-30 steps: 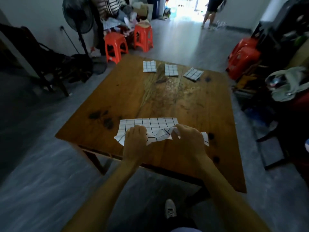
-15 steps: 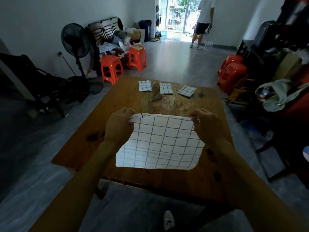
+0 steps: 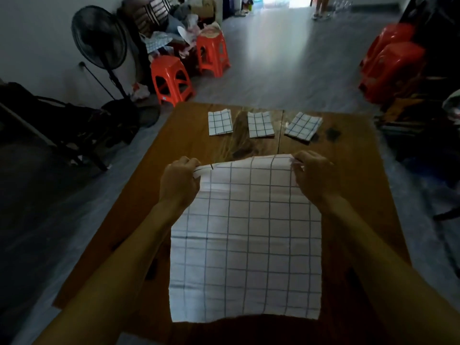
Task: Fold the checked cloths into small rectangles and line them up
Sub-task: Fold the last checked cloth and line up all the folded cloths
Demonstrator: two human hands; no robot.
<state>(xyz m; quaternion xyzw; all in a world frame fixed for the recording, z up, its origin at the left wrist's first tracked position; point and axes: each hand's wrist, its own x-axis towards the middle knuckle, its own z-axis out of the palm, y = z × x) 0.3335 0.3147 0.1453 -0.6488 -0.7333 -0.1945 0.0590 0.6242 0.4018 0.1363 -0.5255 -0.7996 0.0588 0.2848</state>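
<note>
A white checked cloth [image 3: 246, 240] hangs spread open above the near half of the wooden table [image 3: 348, 155]. My left hand [image 3: 180, 183] pinches its top left corner and my right hand [image 3: 312, 176] pinches its top right corner. Its lower edge hangs toward me near the table's front. Three folded checked cloths lie in a row at the far edge: the left folded cloth [image 3: 220, 122], the middle folded cloth [image 3: 260, 124] and the right folded cloth [image 3: 303, 126], which sits turned at an angle.
Two orange stools [image 3: 171, 79] and a standing fan [image 3: 99, 37] are on the floor beyond the table's far left. More orange stools [image 3: 390, 68] and clutter stand at the right. A dark chair [image 3: 62, 125] is at the left. A person's feet [image 3: 321, 14] show far back.
Both hands lifted the crumpled cloth off the table and spread it open by its top corners. The cloth now hangs full length, and the view has tilted down and closer.
</note>
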